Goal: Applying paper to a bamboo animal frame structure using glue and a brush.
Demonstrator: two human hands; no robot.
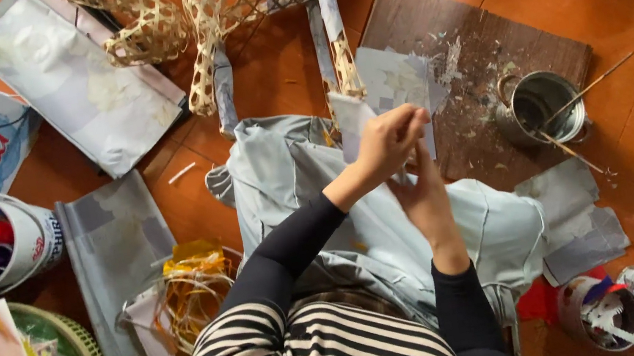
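The left hand point(390, 140) pinches a pale grey paper scrap point(350, 117) over the lap; the right hand point(424, 186) presses against it, its grip hidden. Beyond stand a woven bamboo frame point(236, 3) and a metal tin point(539, 108) on a brown board point(409, 12).

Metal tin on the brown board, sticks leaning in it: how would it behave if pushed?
The metal tin looks thin-walled and likely light, so it would probably slide on the brown board. The sticks lean over its rim, so a shove could tip it or flick them out. Contents can't be seen.
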